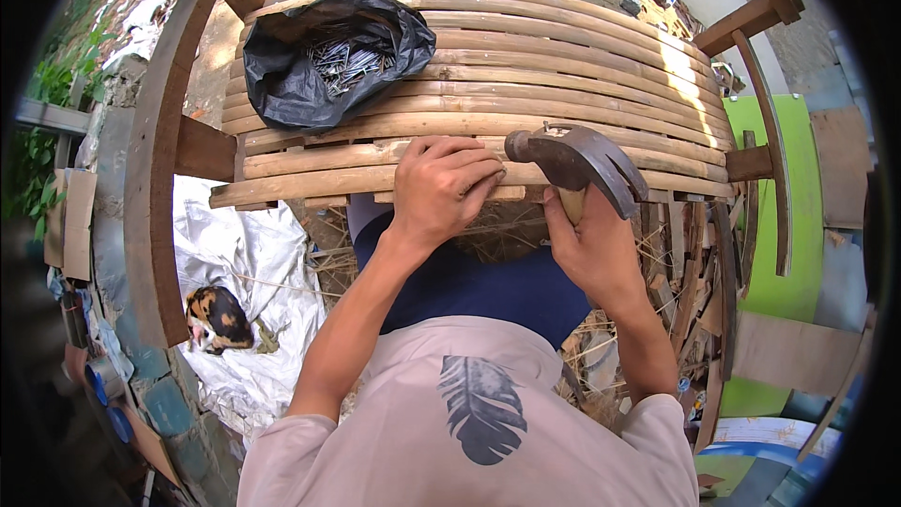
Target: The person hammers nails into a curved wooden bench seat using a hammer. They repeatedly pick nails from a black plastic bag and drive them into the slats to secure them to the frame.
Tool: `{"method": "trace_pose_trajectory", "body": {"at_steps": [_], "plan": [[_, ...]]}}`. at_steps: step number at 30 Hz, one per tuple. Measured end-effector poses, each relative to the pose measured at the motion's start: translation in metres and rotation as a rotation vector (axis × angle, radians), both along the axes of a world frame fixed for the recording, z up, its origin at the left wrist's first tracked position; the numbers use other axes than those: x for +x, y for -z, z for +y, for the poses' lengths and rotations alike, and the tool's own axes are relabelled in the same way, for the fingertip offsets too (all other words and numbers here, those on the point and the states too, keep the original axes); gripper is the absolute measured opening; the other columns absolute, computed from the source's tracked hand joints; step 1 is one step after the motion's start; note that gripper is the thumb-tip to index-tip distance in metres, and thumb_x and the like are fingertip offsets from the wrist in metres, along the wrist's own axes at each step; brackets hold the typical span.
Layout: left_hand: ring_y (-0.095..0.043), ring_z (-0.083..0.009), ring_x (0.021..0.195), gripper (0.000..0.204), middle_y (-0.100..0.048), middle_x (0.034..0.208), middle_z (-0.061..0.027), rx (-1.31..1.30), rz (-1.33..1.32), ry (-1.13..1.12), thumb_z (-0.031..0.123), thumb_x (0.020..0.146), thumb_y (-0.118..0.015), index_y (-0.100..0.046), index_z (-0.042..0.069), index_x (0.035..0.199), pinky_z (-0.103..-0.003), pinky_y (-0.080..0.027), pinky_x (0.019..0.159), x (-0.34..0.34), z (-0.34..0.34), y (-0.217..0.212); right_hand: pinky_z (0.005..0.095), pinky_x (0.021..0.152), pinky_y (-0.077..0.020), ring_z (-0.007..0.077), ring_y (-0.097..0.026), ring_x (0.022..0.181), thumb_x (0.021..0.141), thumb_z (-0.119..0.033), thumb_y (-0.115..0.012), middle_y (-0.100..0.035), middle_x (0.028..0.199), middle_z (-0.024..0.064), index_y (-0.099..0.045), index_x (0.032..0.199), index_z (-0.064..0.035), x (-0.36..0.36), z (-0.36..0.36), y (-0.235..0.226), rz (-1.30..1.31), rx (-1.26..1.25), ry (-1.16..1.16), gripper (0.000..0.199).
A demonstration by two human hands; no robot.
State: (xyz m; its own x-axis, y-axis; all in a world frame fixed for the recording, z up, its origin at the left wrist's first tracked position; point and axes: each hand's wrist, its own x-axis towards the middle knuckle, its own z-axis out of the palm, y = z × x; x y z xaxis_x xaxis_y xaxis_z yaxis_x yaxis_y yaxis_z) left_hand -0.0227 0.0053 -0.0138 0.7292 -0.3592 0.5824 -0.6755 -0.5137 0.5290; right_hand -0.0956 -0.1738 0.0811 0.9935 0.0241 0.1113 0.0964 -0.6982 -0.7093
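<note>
My right hand (pixel 598 244) is closed round the wooden handle of a claw hammer (pixel 572 158). The dark metal head of the hammer is over the front slats of a bamboo bench (pixel 601 61), its striking face toward my left hand. My left hand (pixel 441 186) rests on the front bamboo slats with its fingers curled and pressed together. Whatever the fingertips may pinch is too small to make out. Beyond that hand, on the left part of the slats, lies an open black plastic bag (pixel 282 66) with many loose nails (pixel 343 64) in it.
Brown wooden posts (pixel 155 169) and arms frame the bench at both ends. A calico cat (pixel 221 319) lies on a white sheet (pixel 253 263) on the ground at left. Scrap wood (pixel 690 282) and a green panel (pixel 765 319) stand at right. A block wall (pixel 169 404) borders the left.
</note>
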Motion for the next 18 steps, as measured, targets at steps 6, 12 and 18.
{"method": "trace_pose_trajectory", "body": {"at_steps": [6,12,18], "plan": [[-0.07,-0.0182,0.096,0.009,-0.076,0.089,0.0005,-0.006,0.016,-0.005,0.015,0.076,-0.08,-0.078,0.012,0.085,-0.035,-0.048,0.086,0.0,-0.001,0.002,0.0514,0.079,-0.0498,0.0533,-0.059,0.095,0.091,-0.009,-0.064,-0.063,0.097,0.0313,-0.054,0.113,0.006,0.0,-0.001,-0.001,0.02,-0.088,0.023,0.028],[-0.07,-0.0196,0.097,0.011,-0.076,0.09,-0.0014,-0.009,0.002,0.011,0.014,0.076,-0.08,-0.078,0.011,0.086,-0.035,-0.049,0.087,0.0,-0.001,-0.001,0.0515,0.079,-0.0502,0.0535,-0.06,0.094,0.091,-0.012,-0.064,-0.064,0.096,0.0317,-0.054,0.112,0.0067,0.004,-0.007,0.014,0.162,-0.188,0.019,0.03],[-0.069,-0.022,0.096,0.011,-0.075,0.091,-0.0023,-0.016,-0.012,0.009,0.014,0.076,-0.08,-0.078,0.01,0.086,-0.037,-0.049,0.088,0.0,-0.001,-0.001,0.0474,0.081,-0.0519,0.0505,-0.062,0.096,0.092,-0.016,-0.065,-0.067,0.1,0.0294,-0.056,0.118,0.0033,-0.007,-0.002,0.012,0.162,-0.042,0.12,0.034]]}}
